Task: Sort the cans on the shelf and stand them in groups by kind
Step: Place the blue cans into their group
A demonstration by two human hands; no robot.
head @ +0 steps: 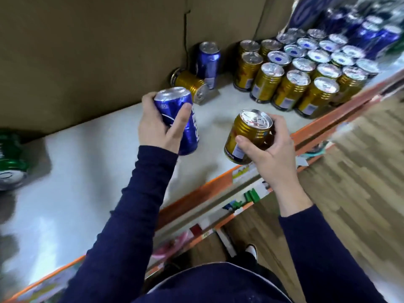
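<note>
My left hand grips a blue can above the white shelf. A gold can is tilted in my right hand near the shelf's front edge. At the back stands another blue can, with a gold can lying on its side against it. To the right, several gold cans stand grouped together. Behind them stand several silver-topped cans, and several blue cans fill the far right corner. A green can lies on its side at the left edge.
A brown cardboard wall backs the shelf. An orange strip with price labels runs along the shelf's front edge. Lower shelves with goods and a wood-pattern floor lie below to the right.
</note>
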